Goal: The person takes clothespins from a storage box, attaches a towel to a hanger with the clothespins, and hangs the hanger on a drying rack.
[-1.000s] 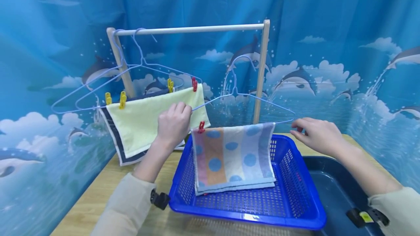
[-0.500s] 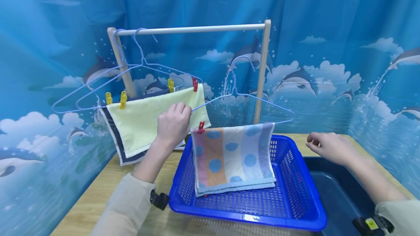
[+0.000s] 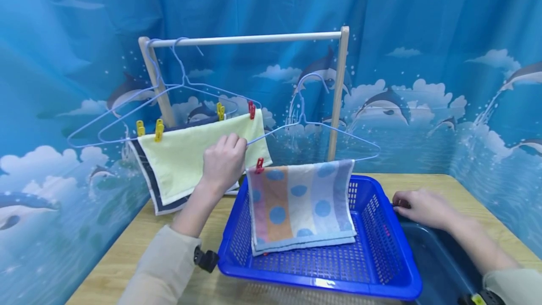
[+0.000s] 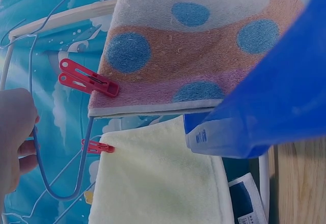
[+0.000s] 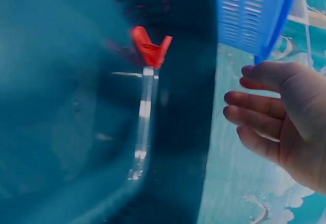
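Observation:
My left hand grips the lower left of a blue wire hanger, its hook pointing up and free of the rack. Over the hanger's bottom bar drapes a striped, dotted towel. A red clothespin clips the towel's left top corner; no clip shows at its right corner. My right hand, fingers loosely bent and holding nothing, hovers by the right rim of the blue basket, over the far end of a dark tub. Another red clothespin lies inside that tub in the right wrist view.
Behind stands a rack with a pale rail. Two more hangers hang at its left end, carrying a pale yellow towel and a dark one behind it. Yellow clothespins and a red one hold them. Blue dolphin-print curtains surround the table.
My right hand has left the hanger's right end, moving right and then down to the tub's far edge. My left hand, the hanger and its towel have stayed almost still.

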{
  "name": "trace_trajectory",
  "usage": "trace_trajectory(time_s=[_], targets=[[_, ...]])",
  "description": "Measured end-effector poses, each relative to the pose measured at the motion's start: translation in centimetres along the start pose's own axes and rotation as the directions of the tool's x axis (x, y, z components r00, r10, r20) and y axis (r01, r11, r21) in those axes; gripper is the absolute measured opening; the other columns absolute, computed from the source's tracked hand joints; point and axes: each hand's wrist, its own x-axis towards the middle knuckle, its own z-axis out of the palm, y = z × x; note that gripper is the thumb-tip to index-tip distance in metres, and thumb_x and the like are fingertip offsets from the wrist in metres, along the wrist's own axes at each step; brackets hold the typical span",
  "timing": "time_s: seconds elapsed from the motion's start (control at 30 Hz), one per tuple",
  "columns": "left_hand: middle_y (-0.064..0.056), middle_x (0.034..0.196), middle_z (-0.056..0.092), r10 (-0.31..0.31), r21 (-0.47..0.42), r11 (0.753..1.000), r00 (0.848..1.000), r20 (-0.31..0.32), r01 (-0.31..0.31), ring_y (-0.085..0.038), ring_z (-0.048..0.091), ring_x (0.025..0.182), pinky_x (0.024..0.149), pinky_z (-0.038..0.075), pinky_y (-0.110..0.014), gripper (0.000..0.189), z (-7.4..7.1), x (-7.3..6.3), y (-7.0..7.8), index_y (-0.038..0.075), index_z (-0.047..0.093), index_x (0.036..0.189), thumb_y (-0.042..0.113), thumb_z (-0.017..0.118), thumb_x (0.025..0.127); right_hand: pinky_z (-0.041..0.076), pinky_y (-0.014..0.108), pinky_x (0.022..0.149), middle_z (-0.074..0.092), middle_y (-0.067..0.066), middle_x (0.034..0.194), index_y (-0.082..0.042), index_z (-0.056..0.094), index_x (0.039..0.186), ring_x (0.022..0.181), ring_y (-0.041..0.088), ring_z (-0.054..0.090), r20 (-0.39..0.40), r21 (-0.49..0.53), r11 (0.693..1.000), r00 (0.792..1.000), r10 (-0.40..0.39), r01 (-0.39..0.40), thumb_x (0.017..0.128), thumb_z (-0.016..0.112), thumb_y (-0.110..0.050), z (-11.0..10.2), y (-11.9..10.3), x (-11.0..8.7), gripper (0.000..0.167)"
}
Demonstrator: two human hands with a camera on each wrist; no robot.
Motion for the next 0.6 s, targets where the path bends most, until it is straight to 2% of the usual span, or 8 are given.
trace_trajectory(time_s=[0.17,0.3,0.47,0.6], targets=[[-0.010,0.078,0.060,-0.003,-0.006,1.000,1.000,0.003,0.003,-0.023,0.053,0.059,0.037,0.040,-0.031,0.006,-0.1,0.0,0.0,0.002,0.063,0.083,0.008,0.065,0.082,0.045,0.034,0.053,0.059,-0.009,0.076,-0.019,0.062,0.082,0.064,0.011,0.058,-0.083,-0.100,0.989,0.989,-0.120,0.111,0.076,0.072,-0.017,1.5,0.1,-0.3,0.012],[-0.009,0.078,0.060,-0.002,-0.008,1.000,1.000,0.000,0.002,-0.023,0.053,0.059,0.038,0.040,-0.032,0.006,-0.1,0.0,0.1,0.002,0.063,0.083,0.007,0.065,0.081,0.046,0.037,0.052,0.058,-0.007,0.076,-0.018,0.063,0.084,0.062,0.015,0.058,-0.090,-0.163,0.973,0.979,-0.181,0.165,0.071,0.074,-0.016,2.3,0.1,-0.6,0.016],[-0.009,0.078,0.060,-0.007,-0.006,1.000,1.000,0.005,0.007,-0.023,0.052,0.059,0.038,0.040,-0.031,0.006,-0.1,0.0,0.1,0.002,0.063,0.083,0.007,0.066,0.081,0.040,0.031,0.046,0.054,-0.014,0.072,-0.023,0.060,0.078,0.056,0.003,0.049,-0.052,-0.119,0.978,0.982,-0.180,0.173,0.072,0.069,-0.013,3.2,0.3,-0.7,0.015],[-0.009,0.078,0.060,-0.008,-0.006,1.000,1.000,0.013,0.009,-0.022,0.052,0.059,0.038,0.040,-0.031,0.007,-0.1,0.0,0.2,0.002,0.063,0.084,0.008,0.066,0.081,0.036,0.026,0.045,0.056,-0.014,0.078,-0.026,0.059,0.082,0.056,-0.003,0.042,-0.026,-0.081,0.981,0.983,-0.180,0.177,0.078,0.068,-0.022,4.0,0.4,-1.0,0.011]])
